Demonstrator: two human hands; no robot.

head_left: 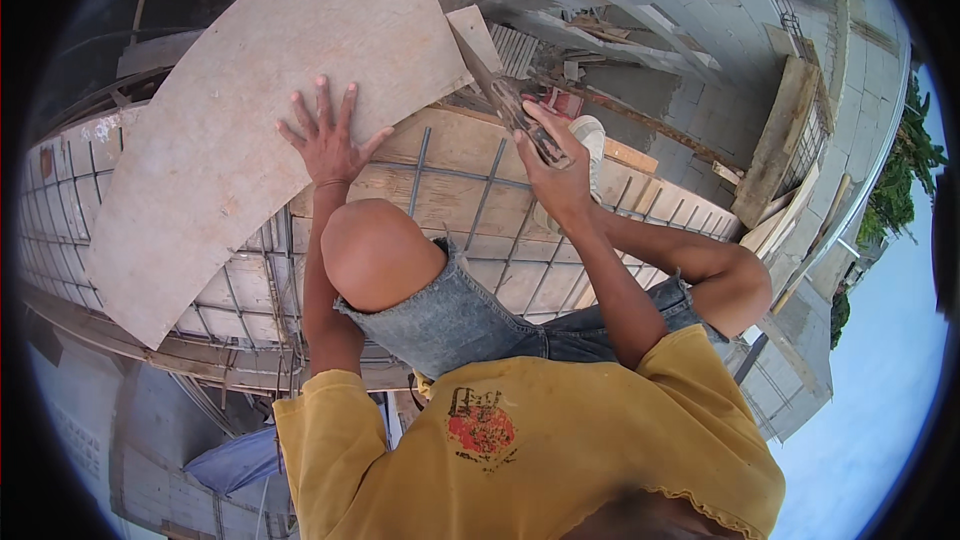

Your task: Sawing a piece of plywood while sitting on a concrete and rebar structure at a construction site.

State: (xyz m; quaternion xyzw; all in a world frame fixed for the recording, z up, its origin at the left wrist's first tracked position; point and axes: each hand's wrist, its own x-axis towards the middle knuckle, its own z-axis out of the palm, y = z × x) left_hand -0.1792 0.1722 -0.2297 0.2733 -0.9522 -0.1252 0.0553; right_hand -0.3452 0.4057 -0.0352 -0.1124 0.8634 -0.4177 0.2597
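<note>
A large pale plywood sheet (230, 160) lies slantwise across the left half of the view. My left hand (333, 145) rests on it near its right edge, palm down with fingers spread. In my right hand (558, 175) is the worn, dark handle of a hand saw (476, 58), gripped with the fingers wrapped round it. The saw's blade points away from me and meets the sheet's far right edge. Beyond the blade a narrow strip of board (478, 32) shows; whether it is still joined to the sheet I cannot tell.
Under the sheet runs a grid of steel rebar (490, 180) over wooden formwork boards (455, 145). My shoe (590, 145) stands close to the saw handle. A grey block wall (690, 15) rises at the far right, and a thick timber (785, 140) leans nearby. Debris lies lower down.
</note>
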